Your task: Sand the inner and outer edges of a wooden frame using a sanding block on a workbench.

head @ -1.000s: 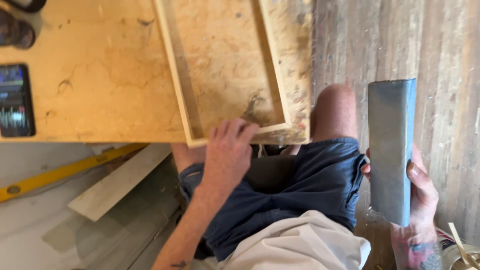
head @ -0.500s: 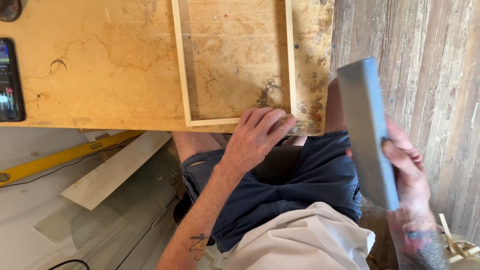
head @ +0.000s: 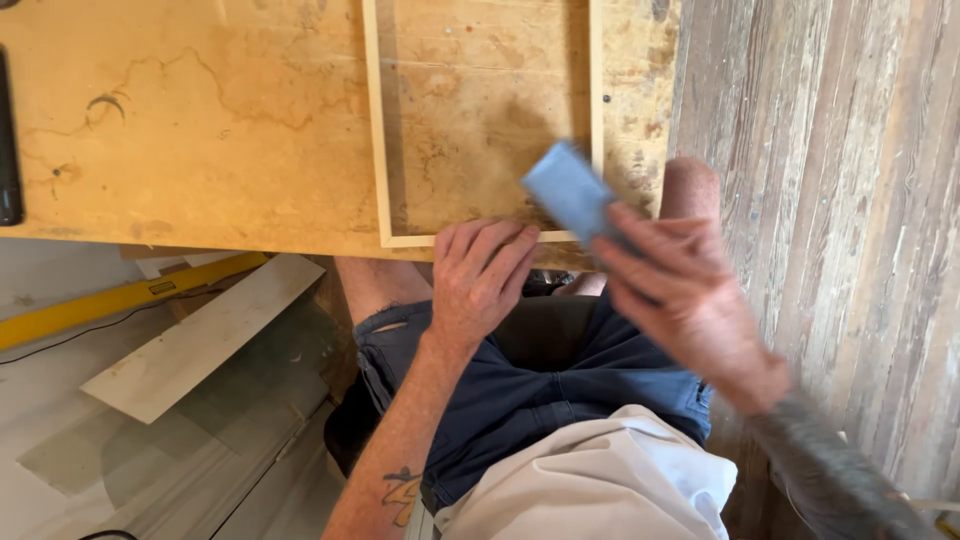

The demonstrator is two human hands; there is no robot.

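Observation:
A thin pale wooden frame (head: 378,130) lies flat on a worn yellow plywood tabletop (head: 200,120). My left hand (head: 478,275) presses its fingers down on the frame's near rail at the table's front edge. My right hand (head: 690,300), blurred by motion, grips a long grey-blue flat block (head: 568,190) whose far end hovers over the frame's near right corner. Below the table I see my knees in dark blue shorts (head: 560,380).
A dark phone (head: 8,140) lies at the table's left edge. Under the table are a yellow spirit level (head: 110,300), a pale board (head: 195,335) and glass panes on the floor. Weathered grey floorboards (head: 840,200) run along the right.
My right hand has swung the grey-blue block from upright at the far right leftward and down toward the frame's near right corner. My left hand stays on the frame's near rail.

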